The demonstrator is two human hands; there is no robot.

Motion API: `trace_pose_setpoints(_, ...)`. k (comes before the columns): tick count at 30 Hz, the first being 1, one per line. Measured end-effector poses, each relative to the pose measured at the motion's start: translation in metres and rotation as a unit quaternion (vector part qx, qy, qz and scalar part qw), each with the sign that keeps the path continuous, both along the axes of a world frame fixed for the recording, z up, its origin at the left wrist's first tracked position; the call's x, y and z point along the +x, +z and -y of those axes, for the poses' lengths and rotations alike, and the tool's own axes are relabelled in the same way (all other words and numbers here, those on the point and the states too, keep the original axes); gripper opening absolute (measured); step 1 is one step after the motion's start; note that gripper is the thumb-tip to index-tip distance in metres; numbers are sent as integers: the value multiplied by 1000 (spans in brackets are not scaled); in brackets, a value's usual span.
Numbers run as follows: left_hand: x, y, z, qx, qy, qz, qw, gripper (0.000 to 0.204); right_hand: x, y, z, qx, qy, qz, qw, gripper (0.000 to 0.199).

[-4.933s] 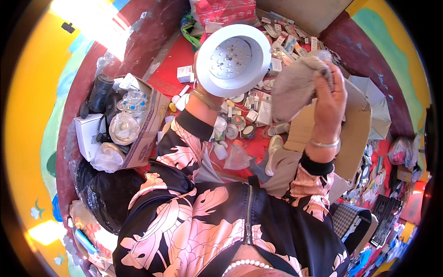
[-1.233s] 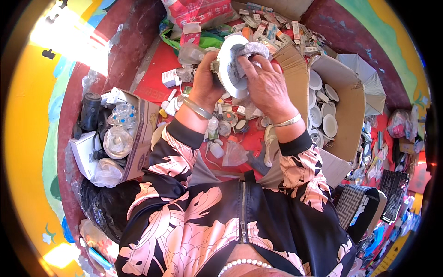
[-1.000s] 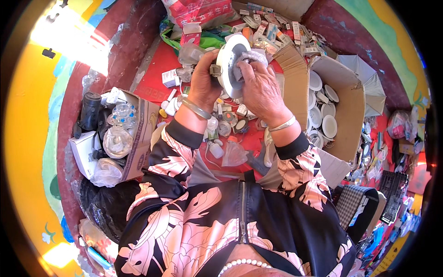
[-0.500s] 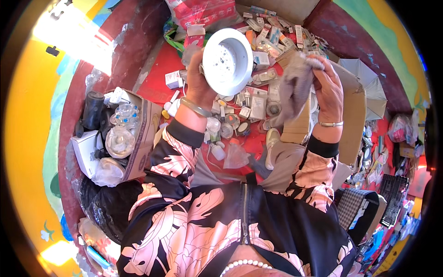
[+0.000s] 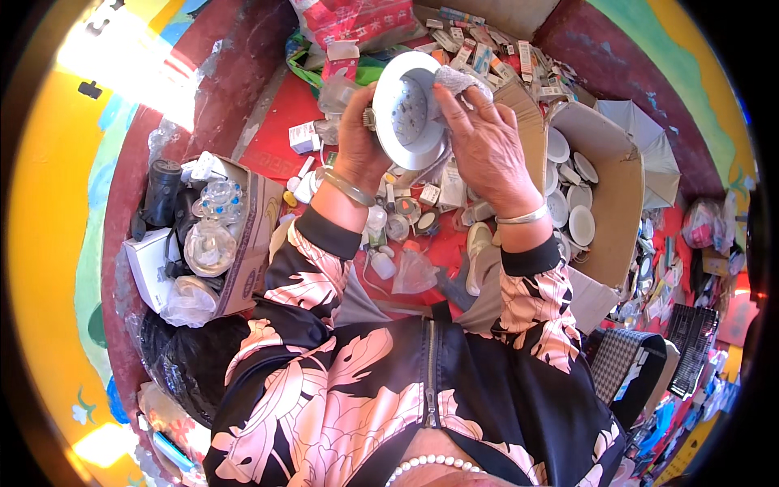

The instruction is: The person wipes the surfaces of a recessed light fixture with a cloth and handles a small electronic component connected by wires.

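A round white downlight [image 5: 407, 114] with a wide rim is held up in front of me, its dotted inner face turned toward me. My left hand [image 5: 357, 138] grips it from the left side, fingers wrapped behind the housing. My right hand [image 5: 487, 150] presses a greyish cloth [image 5: 466, 81] against the lamp's right rim. The cloth is bunched under the fingers, and part of it hangs behind the hand.
To the right stands an open cardboard box [image 5: 613, 231] with several round white lamps [image 5: 581, 225]. A box of mixed goods [image 5: 258, 235] is at the left. Small boxes [image 5: 304, 138] and parts cover the red cloth [image 5: 268, 150] ahead. A red-and-white bag [image 5: 357, 20] lies at the back.
My right hand has moved left with the cloth and now touches the lamp's rim. The lamp has shifted slightly right and turned a little. The white lamps in the right box are now uncovered.
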State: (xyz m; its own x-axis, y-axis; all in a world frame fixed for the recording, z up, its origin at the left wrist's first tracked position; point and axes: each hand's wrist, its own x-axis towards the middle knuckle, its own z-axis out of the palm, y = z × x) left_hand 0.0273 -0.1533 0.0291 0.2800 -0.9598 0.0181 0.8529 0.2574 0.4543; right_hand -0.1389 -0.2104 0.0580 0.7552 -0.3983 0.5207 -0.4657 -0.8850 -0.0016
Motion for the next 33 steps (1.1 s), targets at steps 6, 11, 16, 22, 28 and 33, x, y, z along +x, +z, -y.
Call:
trace_pose_setpoints(6, 6, -10, 2, 4, -8, -3, 1000, 25, 11, -12, -14, -26, 45, -23, 998, 61)
trace_pose_setpoints(11, 2, -11, 0, 7, 0, 0, 1000, 21, 22, -15, -33, 10, 22, -55, 998, 60)
trace_pose_setpoints(16, -3, -10, -1, 9, 20, -9, 1000, 28, 17, -1, -37, 131, 49, 41, 989, 61)
trace_pose_setpoints(22, -6, -10, -2, 9, 25, -25, 999, 33, 7, 25, -35, 521, 113, 96, 840, 63)
trace_pose_setpoints(28, -10, -8, 0, 8, -52, -69, 996, 37, 25, -3, -37, 647, 240, 329, 645, 64)
trace_pose_setpoints(33, -19, -7, 4, 2, -53, 8, 999, 39, 23, -22, -11, 370, 106, 303, 872, 70)
